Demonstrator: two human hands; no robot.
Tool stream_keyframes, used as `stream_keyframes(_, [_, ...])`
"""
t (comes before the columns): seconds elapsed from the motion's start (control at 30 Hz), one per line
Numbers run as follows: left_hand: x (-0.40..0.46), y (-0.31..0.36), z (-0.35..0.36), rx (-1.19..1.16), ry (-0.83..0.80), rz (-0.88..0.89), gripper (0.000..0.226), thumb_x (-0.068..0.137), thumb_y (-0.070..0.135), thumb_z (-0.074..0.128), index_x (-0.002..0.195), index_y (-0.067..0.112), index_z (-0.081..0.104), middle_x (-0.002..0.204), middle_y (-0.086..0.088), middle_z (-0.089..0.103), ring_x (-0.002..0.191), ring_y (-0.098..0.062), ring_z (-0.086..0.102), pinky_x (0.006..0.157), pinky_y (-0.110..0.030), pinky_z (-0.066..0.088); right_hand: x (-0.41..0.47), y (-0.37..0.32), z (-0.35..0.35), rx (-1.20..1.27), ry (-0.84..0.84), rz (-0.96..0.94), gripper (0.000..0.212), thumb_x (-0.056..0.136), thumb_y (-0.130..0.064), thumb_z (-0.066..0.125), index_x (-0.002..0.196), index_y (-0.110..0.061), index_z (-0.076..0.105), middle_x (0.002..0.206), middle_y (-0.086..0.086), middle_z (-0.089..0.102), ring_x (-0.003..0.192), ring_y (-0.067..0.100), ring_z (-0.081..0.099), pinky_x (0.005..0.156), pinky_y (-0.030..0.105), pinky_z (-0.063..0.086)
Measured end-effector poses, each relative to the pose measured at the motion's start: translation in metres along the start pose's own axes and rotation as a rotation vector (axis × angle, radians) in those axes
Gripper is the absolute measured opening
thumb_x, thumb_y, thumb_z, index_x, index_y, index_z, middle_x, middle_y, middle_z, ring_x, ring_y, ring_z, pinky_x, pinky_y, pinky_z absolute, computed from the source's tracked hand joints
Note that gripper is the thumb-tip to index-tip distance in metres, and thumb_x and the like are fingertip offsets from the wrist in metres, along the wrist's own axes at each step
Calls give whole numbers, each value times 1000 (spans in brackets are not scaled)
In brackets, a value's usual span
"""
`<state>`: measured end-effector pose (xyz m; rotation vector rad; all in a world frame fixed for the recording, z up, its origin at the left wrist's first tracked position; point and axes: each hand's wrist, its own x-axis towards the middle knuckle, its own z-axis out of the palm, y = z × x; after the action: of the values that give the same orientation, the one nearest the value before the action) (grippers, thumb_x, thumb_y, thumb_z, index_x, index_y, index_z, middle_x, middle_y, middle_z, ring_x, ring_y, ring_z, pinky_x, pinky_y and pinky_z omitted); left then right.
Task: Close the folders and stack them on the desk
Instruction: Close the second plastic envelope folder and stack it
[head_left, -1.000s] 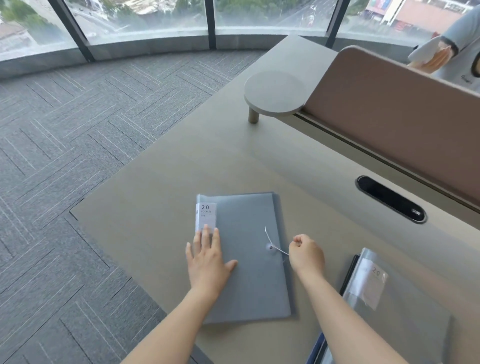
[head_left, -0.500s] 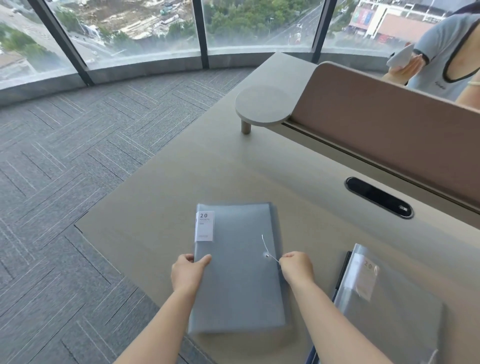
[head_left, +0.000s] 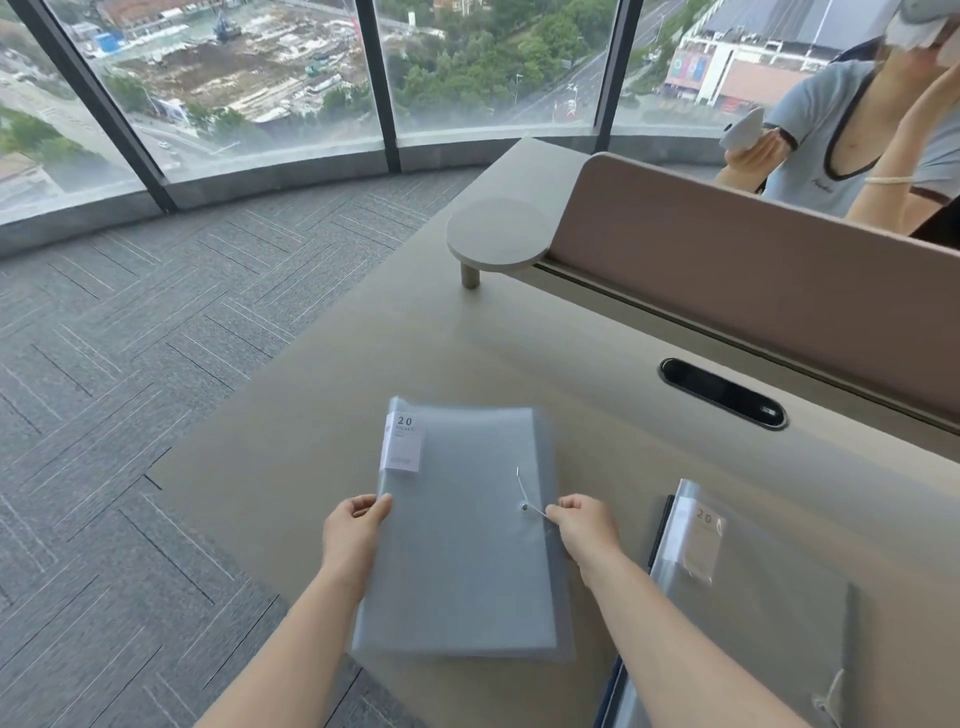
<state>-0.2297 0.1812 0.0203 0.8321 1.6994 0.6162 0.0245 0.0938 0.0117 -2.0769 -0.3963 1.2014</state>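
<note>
A grey translucent folder with a white "20" label lies closed on the beige desk, near its front edge. My left hand grips the folder's left edge. My right hand pinches the thin elastic cord that runs from the button near the folder's right edge. A second translucent folder, also labelled "20", lies to the right on top of a dark one.
A tan partition runs along the desk's back, with a round shelf at its left end and a black cable slot. Another person sits behind the partition. Carpet floor lies left of the desk.
My left hand went from lying flat on the cover to gripping the folder's left edge. My right hand keeps hold of the cord. The view has tilted up.
</note>
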Motion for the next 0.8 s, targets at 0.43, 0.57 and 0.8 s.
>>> stream_keyframes(0.43, [-76,71,94,-97,-316,194,21,87,19,74,103,7,67,106,-19,73,95,-35,71,91,-57,55,-44,3,-120,317,381,-158,13,82,-15,58,70,-10,57,65,5,55,61,23,46,62,33,38])
stream_keyframes(0.57, [-104,62,134,-55,-418,199,24,87,18,74,106,6,67,104,-17,74,85,-31,71,69,-39,59,-54,38,-162,375,461,-124,14,86,-11,58,79,1,58,66,7,52,59,21,41,60,31,34])
stream_keyframes(0.8, [-147,34,185,78,-561,189,21,87,18,73,105,7,68,98,-11,77,79,-23,73,66,-32,54,-70,98,-213,388,556,-32,20,90,-10,55,70,-12,51,63,5,49,56,20,39,53,31,29])
